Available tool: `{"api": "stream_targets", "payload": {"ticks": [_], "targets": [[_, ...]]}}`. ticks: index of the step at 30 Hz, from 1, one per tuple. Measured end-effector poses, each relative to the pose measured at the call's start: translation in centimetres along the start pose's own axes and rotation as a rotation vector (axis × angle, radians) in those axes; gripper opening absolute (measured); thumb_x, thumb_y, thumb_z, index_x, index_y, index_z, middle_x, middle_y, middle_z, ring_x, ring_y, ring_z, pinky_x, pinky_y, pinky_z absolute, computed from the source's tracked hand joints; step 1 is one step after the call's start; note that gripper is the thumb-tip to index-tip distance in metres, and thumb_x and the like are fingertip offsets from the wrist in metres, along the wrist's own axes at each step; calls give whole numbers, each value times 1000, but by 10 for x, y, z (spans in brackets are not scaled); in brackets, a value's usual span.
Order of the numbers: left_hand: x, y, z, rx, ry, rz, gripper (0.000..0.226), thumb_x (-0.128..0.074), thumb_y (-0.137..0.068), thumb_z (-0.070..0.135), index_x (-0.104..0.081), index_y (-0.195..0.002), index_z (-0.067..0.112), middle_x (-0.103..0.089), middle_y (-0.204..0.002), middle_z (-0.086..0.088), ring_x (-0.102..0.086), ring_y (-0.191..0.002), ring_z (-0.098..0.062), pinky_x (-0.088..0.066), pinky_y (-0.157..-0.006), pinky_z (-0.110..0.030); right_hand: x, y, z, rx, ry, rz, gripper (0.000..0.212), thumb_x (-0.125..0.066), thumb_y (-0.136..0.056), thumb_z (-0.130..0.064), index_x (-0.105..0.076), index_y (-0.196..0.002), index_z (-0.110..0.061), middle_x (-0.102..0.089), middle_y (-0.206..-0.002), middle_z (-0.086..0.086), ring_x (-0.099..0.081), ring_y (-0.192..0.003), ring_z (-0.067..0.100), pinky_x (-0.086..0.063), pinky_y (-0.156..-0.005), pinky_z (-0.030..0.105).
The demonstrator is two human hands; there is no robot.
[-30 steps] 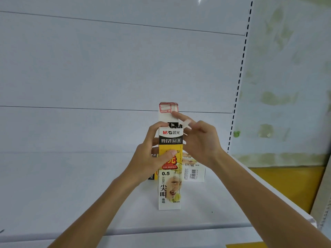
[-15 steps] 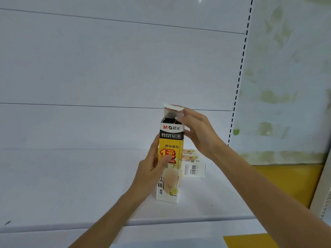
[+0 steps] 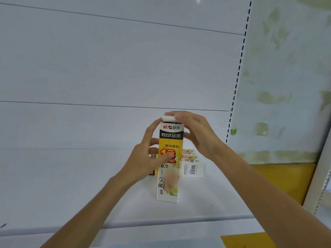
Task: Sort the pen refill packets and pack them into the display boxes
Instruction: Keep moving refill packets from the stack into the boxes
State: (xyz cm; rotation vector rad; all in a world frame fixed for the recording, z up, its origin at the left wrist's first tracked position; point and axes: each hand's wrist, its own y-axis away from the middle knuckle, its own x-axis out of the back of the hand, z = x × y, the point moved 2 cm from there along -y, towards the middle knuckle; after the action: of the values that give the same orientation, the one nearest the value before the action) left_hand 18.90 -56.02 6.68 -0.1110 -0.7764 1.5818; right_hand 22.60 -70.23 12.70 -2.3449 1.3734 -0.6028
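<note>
Yellow, black and white tall cardboard refill box [image 3: 169,179] stands upright on the white metal shelf [image 3: 71,185], toward the front edge. Left hand [image 3: 146,158] grips it mid-height, thumb across the front print. Right hand [image 3: 195,133] is curled over the top, fingers on the white top flap [image 3: 167,118], thumb against the box's right side. A similar flat-lying box [image 3: 194,168] sits just behind, barcode showing.

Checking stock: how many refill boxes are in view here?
2: an upright box held by the left hand and right hand; a lying box behind it. Others may be hidden.
</note>
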Motion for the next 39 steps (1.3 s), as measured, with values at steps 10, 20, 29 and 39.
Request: {"api": "stream_targets", "payload": {"ticks": [10, 20, 29, 39], "targets": [[-14, 4, -24, 98, 138, 64, 42, -64, -67, 45, -52, -107, 38, -69, -100, 14, -67, -88, -3, -57, -72, -25, 0, -7, -2, 4, 0, 63, 19, -53, -91, -22, -71, -89, -20, -71, -84, -4, -65, -81, 11, -53, -78, 36], [-14, 3, -26, 58, 146, 77, 41, -64, -65, 48, -52, -104, 45, -70, -87, 23, -67, -86, 0, -56, -67, -18, 1, -5, 2, 27, 0, -3, 19, -53, -91, -17, -71, -93, -21, -71, -93, -3, -65, -87, 10, -52, -81, 32], [-3, 0, 1, -8, 287, 8, 70, -63, -67, 43, -25, -123, 60, -60, -112, 9, -65, -99, -11, -55, -72, -20, -2, 11, 16, 215, 219, 33, 24, -62, -86, -17, -63, -106, -29, -53, -122, -4, -51, -113, 5, -50, -85, 21], [8, -13, 16, -118, 43, 479, 9, -66, -83, 33, -57, -82, 34, -65, -87, 13, -66, -82, -10, -57, -71, -28, -15, 41, 46, -115, 251, 71, 81, -80, -61, -45, -38, -130, -34, -53, -126, -11, -56, -108, 6, -51, -88, 33]]}}
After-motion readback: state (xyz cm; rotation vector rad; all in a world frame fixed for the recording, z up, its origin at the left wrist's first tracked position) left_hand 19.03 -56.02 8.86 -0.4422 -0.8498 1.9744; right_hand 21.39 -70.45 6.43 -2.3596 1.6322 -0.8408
